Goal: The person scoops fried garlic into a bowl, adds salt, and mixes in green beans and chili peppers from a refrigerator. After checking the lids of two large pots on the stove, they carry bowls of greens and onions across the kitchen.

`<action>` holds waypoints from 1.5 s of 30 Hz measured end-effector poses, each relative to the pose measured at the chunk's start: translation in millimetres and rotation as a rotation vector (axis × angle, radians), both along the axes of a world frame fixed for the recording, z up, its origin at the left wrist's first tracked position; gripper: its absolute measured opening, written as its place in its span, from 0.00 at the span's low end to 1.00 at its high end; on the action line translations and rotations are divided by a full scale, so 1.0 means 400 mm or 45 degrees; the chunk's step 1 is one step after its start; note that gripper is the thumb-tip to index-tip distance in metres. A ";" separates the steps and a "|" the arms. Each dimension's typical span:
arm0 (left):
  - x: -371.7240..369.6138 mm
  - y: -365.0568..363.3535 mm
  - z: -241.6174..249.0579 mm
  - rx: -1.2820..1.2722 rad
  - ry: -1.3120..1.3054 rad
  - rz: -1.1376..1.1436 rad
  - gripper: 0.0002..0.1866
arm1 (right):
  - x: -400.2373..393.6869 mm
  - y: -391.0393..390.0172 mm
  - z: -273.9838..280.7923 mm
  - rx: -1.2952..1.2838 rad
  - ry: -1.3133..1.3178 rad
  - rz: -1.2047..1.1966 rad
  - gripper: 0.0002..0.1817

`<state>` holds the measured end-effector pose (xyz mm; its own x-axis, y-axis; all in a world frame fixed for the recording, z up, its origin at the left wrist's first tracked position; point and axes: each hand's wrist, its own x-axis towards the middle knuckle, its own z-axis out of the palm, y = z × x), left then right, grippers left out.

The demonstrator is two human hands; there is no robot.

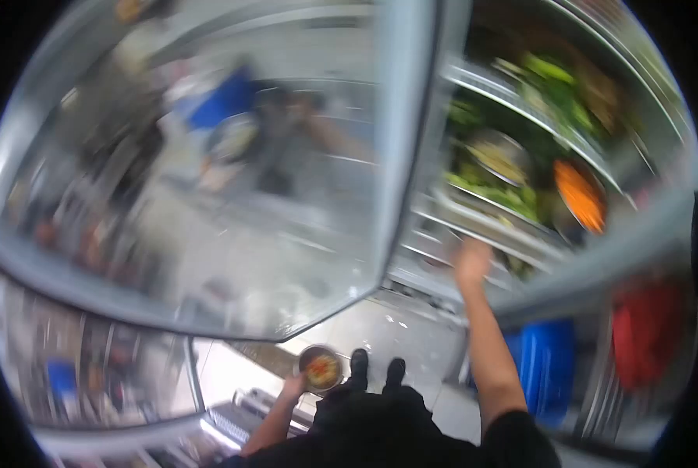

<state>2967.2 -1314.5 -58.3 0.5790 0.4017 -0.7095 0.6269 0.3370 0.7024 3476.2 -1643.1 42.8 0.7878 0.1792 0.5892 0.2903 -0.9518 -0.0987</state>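
Observation:
My left hand (293,387) grips the side of a small dark bowl (311,382) low in front of my body. Red and yellowish food (321,370) lies in the bowl. My right arm is stretched forward, and my right hand (472,261) is at the lower shelves of an open refrigerator. Its fingers are smeared by motion, so I cannot make out whether they touch or hold anything. Just above that hand is a white shelf edge (505,232). Leafy greens (505,196), a round metal bowl (499,156) of pale food and a container of orange shreds (579,195) sit on the shelves.
A large glass door (407,156) stands swung out on the left, with blurred kitchen shapes visible in its pane. More greens (552,82) lie on the upper shelf. Blue bins (548,366) and a red object (647,331) are at lower right. My shoes (396,370) are on pale floor tiles (411,331).

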 end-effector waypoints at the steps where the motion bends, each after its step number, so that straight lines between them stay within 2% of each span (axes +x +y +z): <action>1: 0.067 -0.006 -0.020 0.287 0.345 -0.137 0.24 | -0.008 0.005 0.001 -0.228 0.045 -0.051 0.08; 2: 0.112 0.009 -0.083 0.543 0.128 -0.713 0.25 | -0.016 0.000 -0.001 -0.141 -0.007 0.027 0.09; 3: 0.200 -0.056 -0.018 0.240 0.009 -0.268 0.27 | -0.047 0.003 0.062 -0.150 0.103 0.137 0.08; 4: 0.274 -0.077 -0.038 0.202 -0.012 -0.397 0.28 | -0.087 0.021 0.135 -0.220 0.268 0.136 0.09; 5: 0.361 -0.125 0.022 0.185 0.046 -0.366 0.28 | -0.098 0.025 0.148 -0.243 0.283 0.125 0.11; 6: 0.420 -0.184 0.031 0.099 -0.164 -0.204 0.27 | -0.114 0.026 0.175 -0.213 0.219 0.235 0.10; 8: 0.539 -0.233 0.050 0.013 -0.282 -0.450 0.23 | -0.111 0.025 0.172 -0.232 0.324 0.311 0.16; 9: 0.590 -0.265 0.128 0.085 -0.311 -0.471 0.22 | -0.072 0.007 0.128 -0.221 0.341 0.354 0.22; 10: 0.633 -0.292 0.201 0.146 -0.335 -0.505 0.20 | -0.050 0.005 0.108 -0.209 0.473 0.310 0.35; 11: 0.692 -0.309 0.212 0.173 -0.271 -0.560 0.24 | -0.037 0.010 0.119 -0.320 0.641 0.186 0.43; 12: 0.750 -0.331 0.215 0.196 -0.203 -0.640 0.28 | -0.016 0.022 0.141 -0.320 0.834 0.208 0.45; 13: 0.803 -0.345 0.205 0.257 -0.242 -0.632 0.27 | -0.005 0.023 0.165 -0.309 1.035 0.200 0.47; 15: 0.891 -0.371 0.132 0.350 -0.322 -0.736 0.27 | 0.027 0.022 0.155 -0.255 1.168 0.315 0.45; 16: 0.928 -0.354 0.048 0.437 -0.525 -0.938 0.26 | 0.046 0.024 0.139 -0.234 1.196 0.343 0.44; 17: 0.942 -0.358 0.075 0.307 -0.535 -0.875 0.26 | 0.017 0.030 0.184 -0.103 1.136 0.437 0.43; 18: 0.958 -0.362 0.107 0.178 -0.543 -0.809 0.25 | 0.046 0.027 0.157 -0.103 1.135 0.414 0.42; 19: 0.973 -0.357 0.224 0.025 -0.372 -0.723 0.25 | 0.082 0.021 0.153 -0.262 1.341 0.363 0.41; 20: 0.985 -0.348 0.283 0.009 -0.352 -0.807 0.26 | 0.109 0.014 0.101 -0.250 1.333 0.365 0.40; 22: 0.985 -0.350 0.222 0.166 -0.346 -0.763 0.27 | 0.053 0.031 0.160 -0.217 1.317 0.291 0.40; 25: 0.972 -0.348 0.247 0.072 -0.350 -0.710 0.28 | 0.028 0.046 0.165 -0.114 1.212 0.230 0.38; 26: 0.988 -0.345 0.193 0.072 -0.335 -0.686 0.28 | 0.027 0.047 0.168 -0.097 1.195 0.214 0.37; 29: 1.011 -0.349 0.200 -0.010 -0.268 -0.694 0.29 | 0.086 0.055 0.108 -0.165 1.268 0.305 0.35; 30: 1.009 -0.363 0.211 -0.059 -0.291 -0.593 0.29 | 0.096 0.056 0.119 -0.173 1.324 0.350 0.31; 31: 0.986 -0.381 0.227 -0.072 -0.272 -0.574 0.29 | 0.080 0.058 0.122 -0.072 1.215 0.364 0.26; 33: 1.003 -0.384 0.271 -0.050 -0.279 -0.558 0.29 | 0.055 0.060 0.140 -0.034 1.083 0.362 0.25; 35: 1.007 -0.389 0.239 -0.075 -0.300 -0.543 0.28 | 0.035 0.057 0.130 0.007 0.991 0.354 0.30; 40: 0.996 -0.408 0.269 -0.141 -0.275 -0.509 0.26 | 0.009 0.072 0.189 0.081 0.944 0.215 0.36; 41: 0.993 -0.407 0.267 -0.131 -0.295 -0.518 0.26 | 0.017 0.070 0.162 0.167 0.845 0.237 0.33; 43: 0.990 -0.409 0.293 -0.114 -0.320 -0.540 0.25 | 0.027 0.072 0.154 0.221 0.855 0.221 0.26; 45: 0.987 -0.407 0.306 -0.091 -0.401 -0.544 0.24 | 0.038 0.068 0.105 0.281 0.677 0.210 0.20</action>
